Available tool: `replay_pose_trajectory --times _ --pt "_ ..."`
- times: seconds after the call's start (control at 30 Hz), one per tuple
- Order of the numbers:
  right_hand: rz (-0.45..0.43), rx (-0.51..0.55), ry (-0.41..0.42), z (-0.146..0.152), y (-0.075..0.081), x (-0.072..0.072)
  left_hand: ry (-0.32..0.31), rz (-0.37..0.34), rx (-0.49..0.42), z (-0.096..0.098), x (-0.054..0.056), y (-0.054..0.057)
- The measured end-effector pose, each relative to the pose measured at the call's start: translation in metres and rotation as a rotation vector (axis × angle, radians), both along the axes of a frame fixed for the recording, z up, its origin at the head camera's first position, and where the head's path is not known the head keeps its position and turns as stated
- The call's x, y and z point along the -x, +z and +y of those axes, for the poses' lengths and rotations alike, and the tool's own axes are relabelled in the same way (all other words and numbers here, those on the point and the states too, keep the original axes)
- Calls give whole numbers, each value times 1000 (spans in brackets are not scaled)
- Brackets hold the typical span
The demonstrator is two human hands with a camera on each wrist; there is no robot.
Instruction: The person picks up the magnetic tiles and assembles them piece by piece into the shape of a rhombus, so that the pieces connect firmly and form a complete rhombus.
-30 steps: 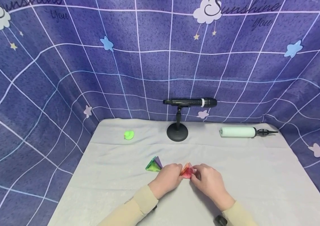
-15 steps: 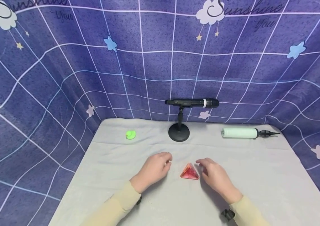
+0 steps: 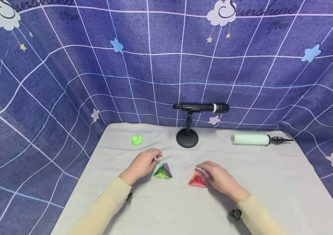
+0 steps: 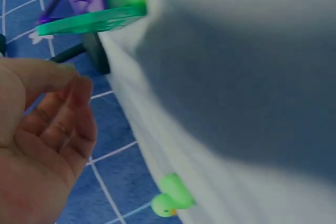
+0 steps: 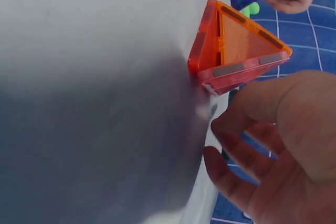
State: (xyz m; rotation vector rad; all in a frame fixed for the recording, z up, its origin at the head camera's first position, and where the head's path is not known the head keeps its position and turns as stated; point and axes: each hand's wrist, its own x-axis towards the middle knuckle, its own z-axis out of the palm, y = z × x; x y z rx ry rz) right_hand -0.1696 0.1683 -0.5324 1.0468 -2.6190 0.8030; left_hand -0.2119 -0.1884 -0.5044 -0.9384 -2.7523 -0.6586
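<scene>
Two small pyramids of translucent magnetic tiles stand on the table. The left one (image 3: 163, 172) has green, teal and purple faces; the right one (image 3: 197, 181) is red, orange and pink. Just left of the green pyramid is my left hand (image 3: 143, 162), its fingers loosely bent around nothing. In the left wrist view that hand (image 4: 44, 129) is apart from the tiles. My right hand (image 3: 223, 179) hovers beside the red pyramid and covers part of its right side in the head view. The right wrist view shows a gap between its relaxed fingers and the pink tile (image 5: 244, 72).
A green toy duck (image 3: 137, 140) sits at the back left. Behind the pyramids stands a black microphone (image 3: 201, 107) on a round-based stand (image 3: 187, 138). A pale green hand pump (image 3: 251, 139) lies at the back right. A patterned blue curtain (image 3: 166, 65) hangs behind the table.
Both hands have let go of the red pyramid. My left hand has moved left past the green pyramid, uncovering it. My right hand drew back, then came slightly nearer the red one.
</scene>
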Motion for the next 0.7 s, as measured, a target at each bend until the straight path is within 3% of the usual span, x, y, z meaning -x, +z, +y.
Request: replay_pose_trajectory --times 0.13,0.33,0.7 --pt "36 22 101 -5 0 4 -68 -54 48 -4 -1 -12" --pt "18 -5 142 -7 -1 6 -163 -76 81 -3 -3 -19" --pt "3 -51 96 -6 -1 6 -146 -116 106 -1 -6 -24"
